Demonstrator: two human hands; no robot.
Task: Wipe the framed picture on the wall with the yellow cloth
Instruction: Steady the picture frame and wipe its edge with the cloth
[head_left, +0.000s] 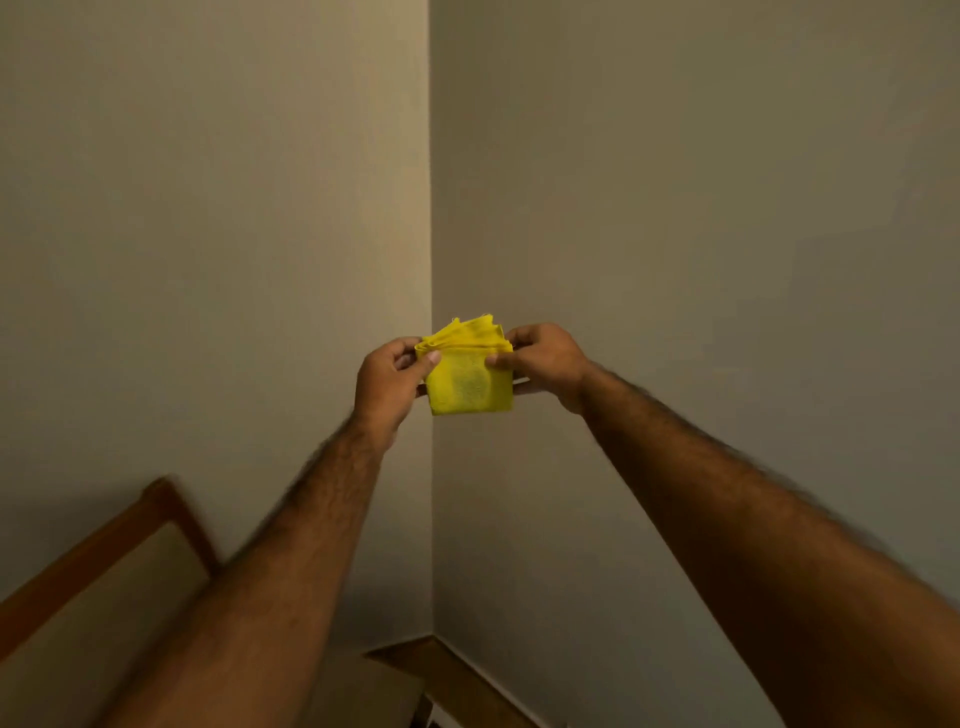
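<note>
A yellow cloth, folded into a small thick square, is held up in front of a room corner at the middle of the view. My left hand pinches its upper left edge between thumb and fingers. My right hand pinches the upper right edge the same way. The folded layers fan out along the top. No framed picture shows on either wall in this view.
Two plain beige walls meet in a vertical corner behind the cloth. A wooden-framed piece with a pale panel leans at the lower left. A wooden ledge or furniture top sits low in the corner.
</note>
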